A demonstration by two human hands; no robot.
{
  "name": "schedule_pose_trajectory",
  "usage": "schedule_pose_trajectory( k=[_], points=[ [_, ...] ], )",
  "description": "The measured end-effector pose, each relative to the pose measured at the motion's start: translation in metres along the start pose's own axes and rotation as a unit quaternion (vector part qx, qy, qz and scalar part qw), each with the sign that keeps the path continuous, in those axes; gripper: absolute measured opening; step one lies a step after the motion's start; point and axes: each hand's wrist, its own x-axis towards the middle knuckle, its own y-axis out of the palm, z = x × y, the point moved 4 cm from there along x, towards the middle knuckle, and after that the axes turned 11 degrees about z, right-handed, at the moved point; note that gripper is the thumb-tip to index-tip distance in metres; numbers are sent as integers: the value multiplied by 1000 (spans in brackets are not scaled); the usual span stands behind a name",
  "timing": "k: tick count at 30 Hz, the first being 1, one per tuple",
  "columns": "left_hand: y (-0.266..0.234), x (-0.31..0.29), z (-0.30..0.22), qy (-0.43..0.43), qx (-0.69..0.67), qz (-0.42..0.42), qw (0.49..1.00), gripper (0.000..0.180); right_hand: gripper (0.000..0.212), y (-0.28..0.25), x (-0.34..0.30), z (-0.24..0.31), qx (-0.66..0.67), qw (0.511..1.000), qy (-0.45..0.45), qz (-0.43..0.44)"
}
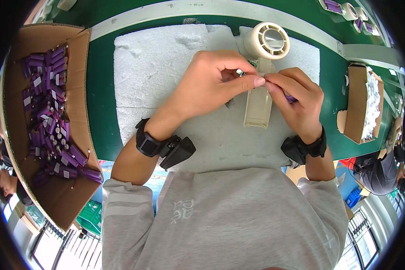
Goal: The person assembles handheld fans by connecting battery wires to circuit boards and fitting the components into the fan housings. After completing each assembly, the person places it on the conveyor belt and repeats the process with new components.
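Observation:
Over the cream handheld-fan housing (256, 110), my left hand (213, 81) and my right hand (299, 96) meet fingertip to fingertip. Thumb and forefinger of the left are pinched together, and whatever lies in the pinch is too small to make out. A small white-and-metal piece (240, 72) shows beside the left fingers. Bits of purple battery cell (290, 98) peek out between the curled fingers of the right, which also pinch near the left thumb. Beyond the hands is the housing's round, slotted head (273, 41); its open handle points toward me.
White foam sheets (153, 63) cover part of the green table (102, 99). On the left stands a cardboard box (78, 189) of purple battery cells with wires. A smaller carton (356, 103) holding white pieces is at the right. Other people sit at both sides.

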Motion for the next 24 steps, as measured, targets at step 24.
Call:
schedule_pose_trajectory(
  k=[24],
  points=[
    [-7, 0, -7, -2, -58, -17, 998, 29, 7, 3, -1, -3, 42, 999, 16, 2]
  ],
)
